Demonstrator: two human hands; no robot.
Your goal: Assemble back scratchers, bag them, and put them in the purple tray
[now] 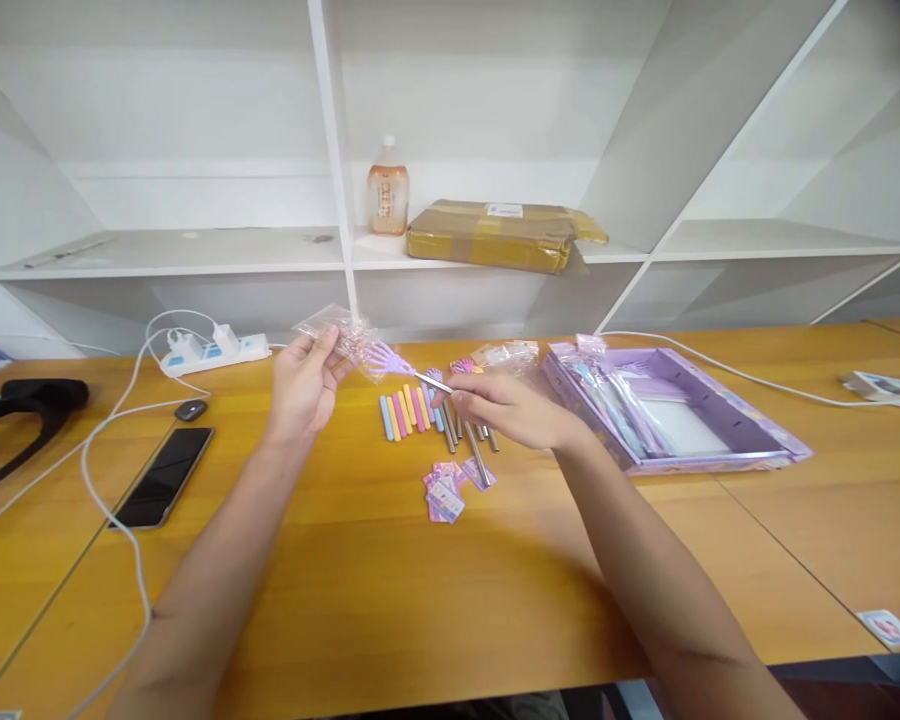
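My left hand (309, 385) is closed on a clear plastic bag (349, 335), pinched between thumb and fingers. In my right hand (506, 405) is the metal rod of a back scratcher (390, 361), whose purple claw-shaped head points left and lies against or inside the bag's edge; I cannot tell which. Below lie colored handle sleeves (405, 415) in a row, blue, orange and pink. Several metal rods (478, 458) with claw heads lie beneath my right hand, partly hidden by it. Small printed cards (444, 492) form a loose pile nearer me.
On the right, a purple open box (727, 455) contains bagged scratchers (619, 395). More clear wrappers (508, 357) lie beside it. A phone (163, 478), mouse (190, 409), power strip (216, 353) and white cables are left. A bottle (388, 190) and taped carton (495, 235) stand on the shelf.
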